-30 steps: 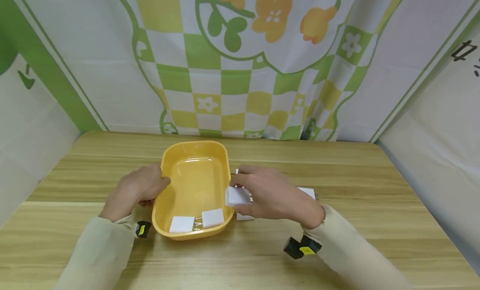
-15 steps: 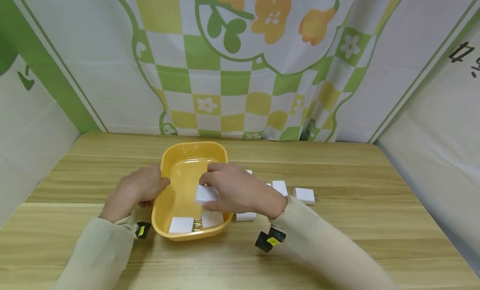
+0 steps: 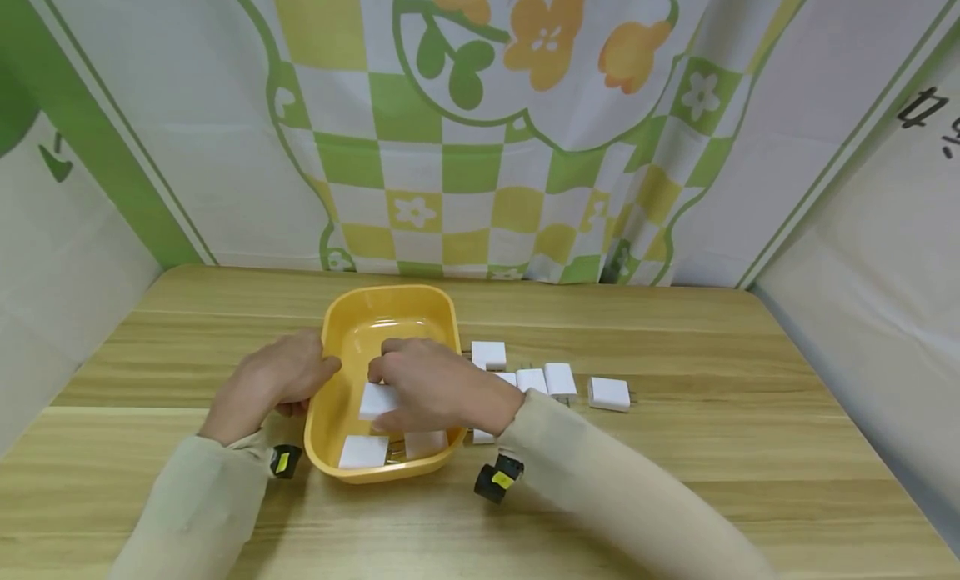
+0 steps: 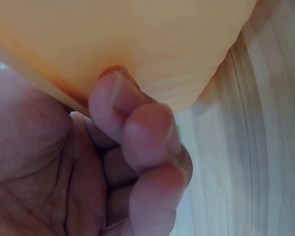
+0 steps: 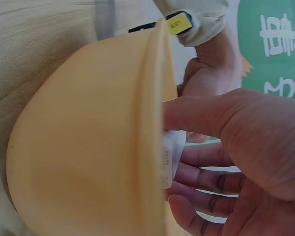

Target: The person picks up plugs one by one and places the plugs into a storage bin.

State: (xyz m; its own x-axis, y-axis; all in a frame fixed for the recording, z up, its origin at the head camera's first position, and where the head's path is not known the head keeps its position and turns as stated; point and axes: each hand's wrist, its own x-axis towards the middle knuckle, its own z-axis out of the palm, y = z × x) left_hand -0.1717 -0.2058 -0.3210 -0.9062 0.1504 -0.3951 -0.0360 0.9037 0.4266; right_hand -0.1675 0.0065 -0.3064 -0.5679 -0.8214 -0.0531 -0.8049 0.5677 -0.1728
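A yellow plastic bin [image 3: 390, 297] stands on the wooden table. Its left rim is pinched by my left hand [image 3: 281, 372], thumb over the inside and fingers curled against the outer wall [image 4: 152, 44]. Inside the bin my right hand [image 3: 431, 384] holds a white charger plug [image 3: 375, 402] between thumb and fingers; in the right wrist view a printed label shows on the charger [image 5: 168, 167]. Two more chargers lie at the bin's near end, one at the left [image 3: 363, 452] and one [image 3: 424, 444] partly hidden under my right hand.
Right of the bin, several white chargers lie on the table [image 3: 697, 447]: one at the back [image 3: 488, 354], a close group [image 3: 559, 380] in the middle, and one apart [image 3: 610, 393] farther right. A patterned curtain [image 3: 480, 163] hangs behind the table.
My right hand has carried the charger leftward from beside the bin's right rim, over it and into the bin. My left hand has stayed at the left rim.
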